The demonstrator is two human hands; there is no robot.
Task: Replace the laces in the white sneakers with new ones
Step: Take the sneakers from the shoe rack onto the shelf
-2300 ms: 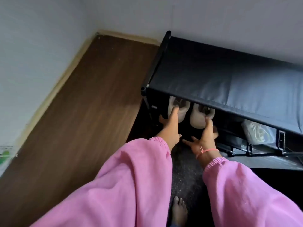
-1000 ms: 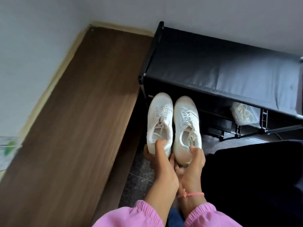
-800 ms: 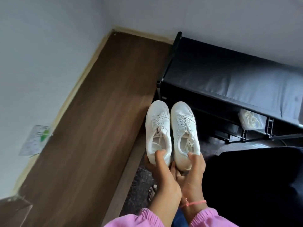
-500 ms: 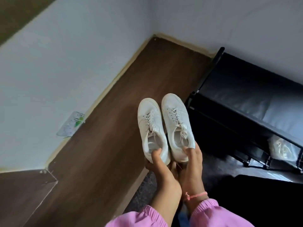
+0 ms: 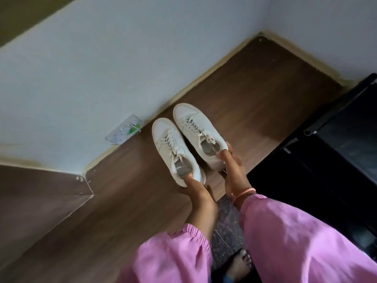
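Note:
Two white sneakers with white laces are held in the air above a brown wooden surface (image 5: 255,94). My left hand (image 5: 199,192) grips the heel of the left sneaker (image 5: 171,146), thumb inside its opening. The heel of the right sneaker (image 5: 197,127) is gripped by my right hand (image 5: 232,168) in the same way. Both shoes point away from me toward the wall, laces tied. A small clear packet (image 5: 124,131) with white and green content leans at the foot of the wall, just left of the shoes.
A black shoe rack (image 5: 334,127) stands at the right. The brown wooden surface runs along the white wall (image 5: 102,68) into a corner. My bare foot (image 5: 238,266) stands on a dark speckled floor strip (image 5: 226,231). Pink sleeves cover both forearms.
I took both sneakers out of the rack and carried them left, over the wooden surface. The view swung left, so the rack slid toward the right edge.

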